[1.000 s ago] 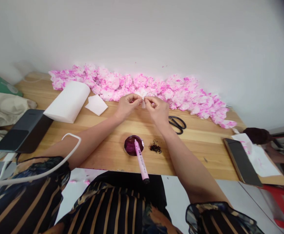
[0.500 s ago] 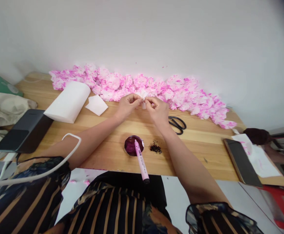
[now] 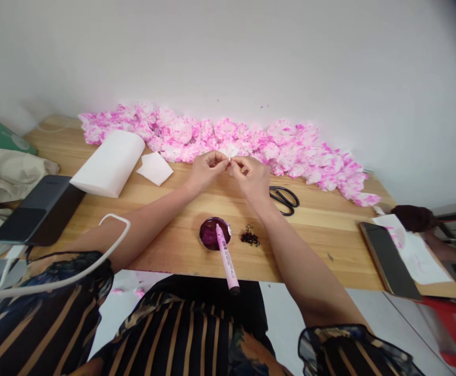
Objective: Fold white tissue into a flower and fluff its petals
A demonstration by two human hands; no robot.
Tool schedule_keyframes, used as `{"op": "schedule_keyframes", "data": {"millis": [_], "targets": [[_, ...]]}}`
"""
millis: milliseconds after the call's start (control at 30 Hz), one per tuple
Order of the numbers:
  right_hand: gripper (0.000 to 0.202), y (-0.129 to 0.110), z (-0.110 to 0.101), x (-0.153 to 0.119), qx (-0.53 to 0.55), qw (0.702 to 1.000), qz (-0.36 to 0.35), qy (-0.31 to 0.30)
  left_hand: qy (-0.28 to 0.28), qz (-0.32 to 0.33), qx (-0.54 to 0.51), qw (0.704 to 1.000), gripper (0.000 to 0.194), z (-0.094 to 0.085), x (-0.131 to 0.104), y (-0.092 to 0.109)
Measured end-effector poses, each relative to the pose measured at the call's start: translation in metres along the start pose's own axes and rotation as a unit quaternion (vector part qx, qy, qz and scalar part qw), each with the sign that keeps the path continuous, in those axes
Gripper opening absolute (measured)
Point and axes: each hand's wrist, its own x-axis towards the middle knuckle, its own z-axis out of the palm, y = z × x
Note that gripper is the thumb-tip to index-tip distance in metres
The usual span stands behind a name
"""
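A small piece of white tissue paper is pinched between my two hands, over the table's middle. My left hand grips it from the left with thumb and forefinger. From the other side my right hand pinches it too, the fingertips of both hands nearly touching. Much of the paper is hidden by the fingers. Just behind lies a long row of pink and white tissue-paper flowers. Nearer to me, a pink marker leans on a small round dish of dark purple liquid, beside a little heap of thin black ties.
Black-handled scissors lie right of my right hand. On the left are a stack of white paper, a loose white sheet and a dark power bank with a white cable. A phone and stained paper lie at right.
My right fingers have shifted slightly left, closer to the left fingertips. The white tissue that hung below the fingers shows less now.
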Motion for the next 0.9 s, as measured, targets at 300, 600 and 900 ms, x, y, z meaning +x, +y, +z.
{"op": "schedule_keyframes", "data": {"millis": [300, 600, 900], "targets": [[0.021, -0.0016, -0.0012, 0.0006, 0.02, 1.0, 0.014, 0.004, 0.003, -0.003, 0.001, 1.0, 0.008, -0.0007, 0.0003, -0.0009], [0.017, -0.0012, -0.0006, 0.0009, -0.049, 0.999, -0.024, 0.005, 0.007, 0.003, 0.01, 1.0, 0.006, 0.0005, -0.0007, -0.0015], [0.02, -0.0014, -0.0011, -0.0001, -0.023, 0.999, -0.03, 0.0, 0.003, 0.002, 0.015, 1.0, 0.006, 0.0007, -0.0005, -0.0004]]}}
